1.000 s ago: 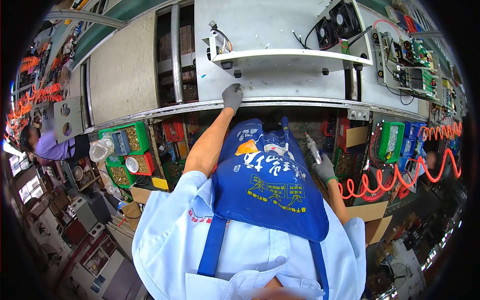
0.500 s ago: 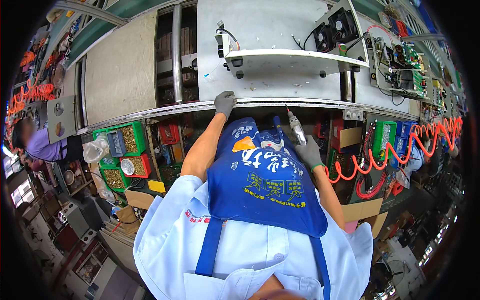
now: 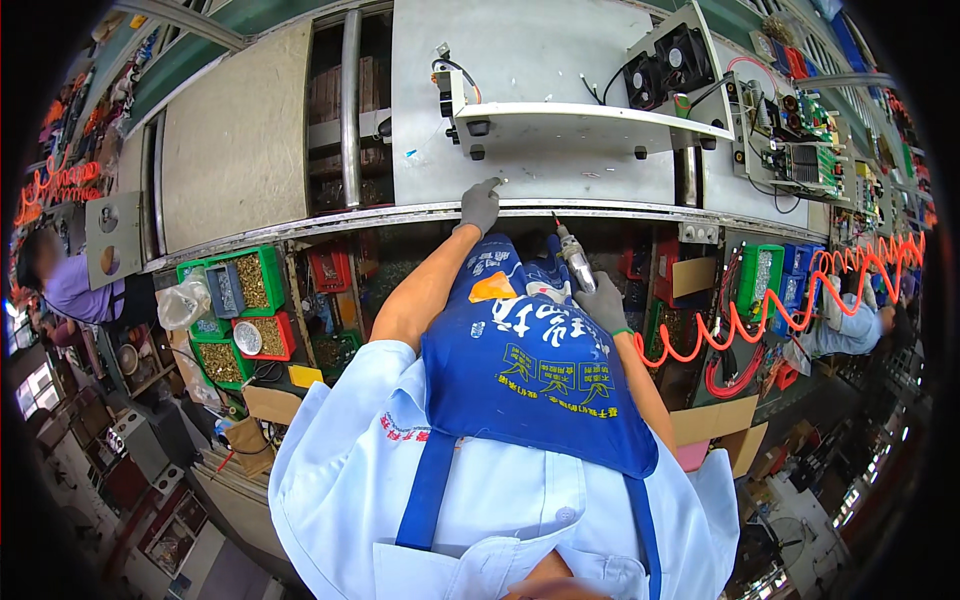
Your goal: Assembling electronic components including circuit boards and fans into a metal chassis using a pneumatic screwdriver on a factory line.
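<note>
My left hand [image 3: 480, 205], in a grey glove, reaches over the near rail onto the pale work board [image 3: 430, 185]. Its index finger is stretched out to a tiny light piece lying there, too small to name. My right hand [image 3: 602, 304], also gloved, grips a silver pneumatic screwdriver [image 3: 575, 258] in front of the blue apron, its bit pointing at the rail. Beyond my hands a white metal chassis [image 3: 590, 112] stands on the board on black feet, with two black fans [image 3: 668, 72] at its right end and loose wires.
Green and red bins of small hardware [image 3: 262, 282] stand below the rail at left, and blue bins [image 3: 795, 280] at right. An orange coiled hose [image 3: 765, 305] runs from near my right hand. Circuit boards [image 3: 805, 165] sit at far right. Other people [image 3: 75, 285] are at both sides.
My left hand has moved right and forward, from the rail onto the board, its index finger now extended. My right hand and the screwdriver have shifted slightly left.
</note>
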The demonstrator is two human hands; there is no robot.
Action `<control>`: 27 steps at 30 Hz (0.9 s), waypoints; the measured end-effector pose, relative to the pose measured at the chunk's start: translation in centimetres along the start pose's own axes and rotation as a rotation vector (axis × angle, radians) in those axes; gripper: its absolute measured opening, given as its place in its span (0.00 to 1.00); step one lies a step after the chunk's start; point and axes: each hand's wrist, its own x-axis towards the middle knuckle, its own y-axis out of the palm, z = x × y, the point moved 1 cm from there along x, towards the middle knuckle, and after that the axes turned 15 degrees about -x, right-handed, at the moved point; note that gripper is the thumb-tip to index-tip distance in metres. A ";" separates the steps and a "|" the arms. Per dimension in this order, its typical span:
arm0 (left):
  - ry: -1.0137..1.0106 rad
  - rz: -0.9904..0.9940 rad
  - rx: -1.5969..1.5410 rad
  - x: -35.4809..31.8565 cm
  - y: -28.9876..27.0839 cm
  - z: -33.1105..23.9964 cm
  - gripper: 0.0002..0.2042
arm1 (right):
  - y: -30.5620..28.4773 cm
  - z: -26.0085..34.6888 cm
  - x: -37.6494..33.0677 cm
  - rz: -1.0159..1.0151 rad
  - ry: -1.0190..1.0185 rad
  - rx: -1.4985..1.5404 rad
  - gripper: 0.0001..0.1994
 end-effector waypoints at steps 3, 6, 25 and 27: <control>-0.009 0.042 0.084 -0.2 0.0 -0.6 0.15 | 0.0 -0.3 -0.1 -0.014 0.006 0.017 0.25; -0.022 0.069 0.096 -0.5 -0.4 -0.5 0.15 | 0.2 -0.5 -0.2 -0.017 0.009 0.014 0.25; -0.149 -0.163 -0.054 1.1 -2.1 1.9 0.15 | 0.0 -0.4 0.6 -0.043 -0.064 -0.004 0.24; -0.144 -0.161 -0.044 1.2 -2.0 2.1 0.15 | 0.0 -0.4 0.5 -0.046 -0.061 -0.003 0.24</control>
